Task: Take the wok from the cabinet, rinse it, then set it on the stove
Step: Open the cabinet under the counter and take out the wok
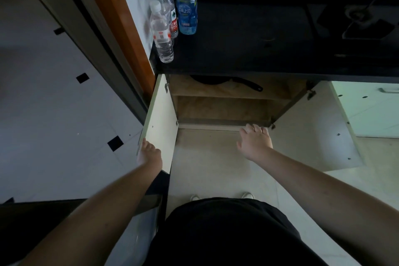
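Observation:
The black wok lies on the upper shelf of the open cabinet under the dark counter, its long handle pointing right; most of its bowl is hidden by the counter edge. My left hand grips the outer edge of the left cabinet door, which stands swung out. My right hand hovers with fingers spread in front of the cabinet's bottom edge, holding nothing. The stove sits on the counter at the upper right.
Several plastic water bottles stand at the counter's left end beside a jar of chopsticks. The right cabinet door is also swung open. A wooden door frame runs along the left. My feet show on the pale floor below.

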A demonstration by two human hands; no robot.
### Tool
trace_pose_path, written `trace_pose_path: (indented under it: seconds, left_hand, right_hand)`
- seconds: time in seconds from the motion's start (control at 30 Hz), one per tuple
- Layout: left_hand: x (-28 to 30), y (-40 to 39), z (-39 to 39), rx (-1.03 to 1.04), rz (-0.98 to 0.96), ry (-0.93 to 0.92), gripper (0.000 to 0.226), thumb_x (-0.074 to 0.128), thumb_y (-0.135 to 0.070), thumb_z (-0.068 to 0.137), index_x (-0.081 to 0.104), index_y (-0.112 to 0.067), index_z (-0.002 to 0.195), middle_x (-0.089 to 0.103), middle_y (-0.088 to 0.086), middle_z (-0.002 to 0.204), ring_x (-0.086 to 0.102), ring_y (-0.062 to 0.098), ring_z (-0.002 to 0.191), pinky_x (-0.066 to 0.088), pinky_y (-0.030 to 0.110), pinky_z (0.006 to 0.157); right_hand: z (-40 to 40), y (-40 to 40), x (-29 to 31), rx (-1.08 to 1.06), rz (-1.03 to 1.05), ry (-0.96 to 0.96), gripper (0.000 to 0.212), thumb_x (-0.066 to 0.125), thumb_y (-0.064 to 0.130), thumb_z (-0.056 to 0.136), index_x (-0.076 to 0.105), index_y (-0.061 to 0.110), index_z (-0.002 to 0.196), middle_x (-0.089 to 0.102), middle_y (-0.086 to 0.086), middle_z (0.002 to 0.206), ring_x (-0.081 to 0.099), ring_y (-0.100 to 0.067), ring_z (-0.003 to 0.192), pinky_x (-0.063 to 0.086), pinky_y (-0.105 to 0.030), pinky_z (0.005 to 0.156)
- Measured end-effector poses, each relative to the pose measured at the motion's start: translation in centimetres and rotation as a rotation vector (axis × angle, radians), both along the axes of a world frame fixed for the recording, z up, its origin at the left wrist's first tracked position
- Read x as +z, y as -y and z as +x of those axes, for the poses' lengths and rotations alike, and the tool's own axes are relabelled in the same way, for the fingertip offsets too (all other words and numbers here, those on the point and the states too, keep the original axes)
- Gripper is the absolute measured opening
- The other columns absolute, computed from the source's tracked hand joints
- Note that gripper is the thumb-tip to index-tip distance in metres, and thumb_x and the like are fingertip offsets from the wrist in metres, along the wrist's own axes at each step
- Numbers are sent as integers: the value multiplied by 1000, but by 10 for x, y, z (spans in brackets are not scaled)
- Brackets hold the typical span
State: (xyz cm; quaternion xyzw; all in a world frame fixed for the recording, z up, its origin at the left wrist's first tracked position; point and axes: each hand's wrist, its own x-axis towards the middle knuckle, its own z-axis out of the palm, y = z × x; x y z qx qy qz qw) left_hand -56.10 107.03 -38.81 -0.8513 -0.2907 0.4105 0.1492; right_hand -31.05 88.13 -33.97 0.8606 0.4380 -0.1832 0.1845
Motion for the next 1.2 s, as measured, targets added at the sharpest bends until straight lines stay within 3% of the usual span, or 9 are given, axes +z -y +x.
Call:
trace_pose_path:
  seconds: [0.07,0.2,0.4,0.67,1.2]
  left_hand:
    - [5,-1,12,9,-18,63,42,32,-30,95,49,-17,130,51,11,135,40,29,129,3,50,117]
    - [6,-13,34,28,-25,142,43,30,-33,94,50,-19,130,53,9,133,42,27,126,9,51,116]
    - [18,-14,86,-79,-70,237,54,25,-42,99,29,-18,147,32,11,152,24,31,141,10,49,117]
    - [26,21,163,-301,-147,471,67,11,-52,98,3,-16,154,-4,11,160,-6,30,147,-4,51,116]
    - [0,59,281,-239,-219,560,70,8,-53,98,-9,-13,152,-13,7,160,-13,24,146,3,47,119]
  right_hand:
    - [-1,-1,4,-16,19,7,56,34,44,98,31,16,147,26,-11,156,22,-30,143,20,-47,116]
    - [0,4,12,-56,78,11,57,35,44,98,29,17,148,26,-10,156,22,-30,144,19,-46,117]
    - [16,16,21,-113,162,30,60,35,45,98,24,17,150,24,-10,157,20,-29,144,18,-45,118]
    - [59,25,19,-203,234,8,67,38,46,98,14,17,154,15,-9,160,13,-28,147,14,-44,120]
    - [158,20,-30,-207,297,-59,73,37,49,97,7,16,155,6,-8,162,5,-25,149,4,-41,119]
